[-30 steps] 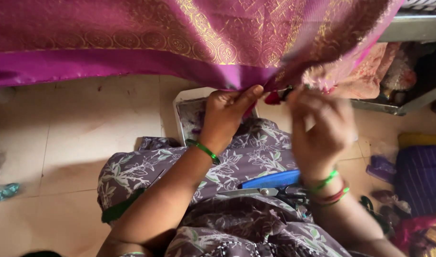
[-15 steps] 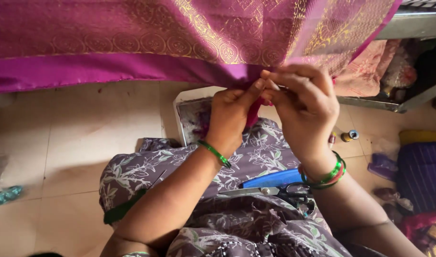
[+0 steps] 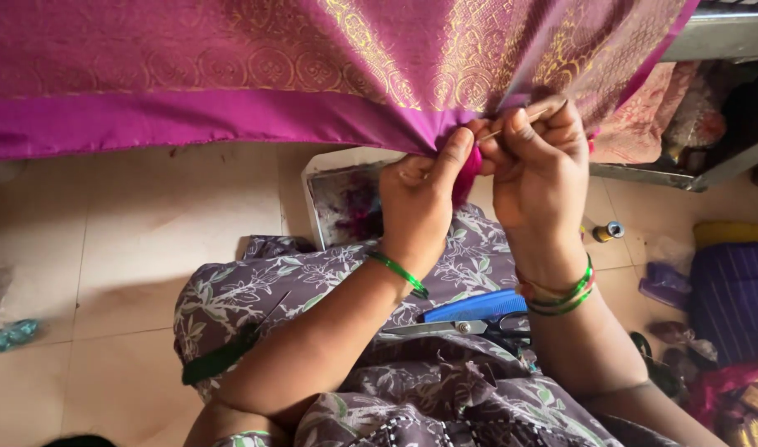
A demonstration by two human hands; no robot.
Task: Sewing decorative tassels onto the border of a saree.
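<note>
A magenta cloth with gold woven patterns (image 3: 230, 74) hangs across the top of the view. My left hand (image 3: 420, 194) pinches its lower plain border, with a tuft of pink thread by the thumb. My right hand (image 3: 540, 165) is closed right beside it, holding a thin needle-like tool against the same spot of the hem. Both wrists wear green bangles. On my lap, on the grey floral dress, lie a blue comb (image 3: 474, 306) and a pair of scissors (image 3: 462, 329).
A white tray (image 3: 346, 199) with purple thread scraps sits on the tiled floor under the cloth. A small thread spool (image 3: 609, 231) lies right of my hands. Purple and red fabrics (image 3: 731, 298) pile up at the right; a teal scrap (image 3: 10, 335) lies far left.
My right hand came in from the blurred lower position to meet my left hand at the hem. Both hands now sit slightly higher and further right against the cloth border.
</note>
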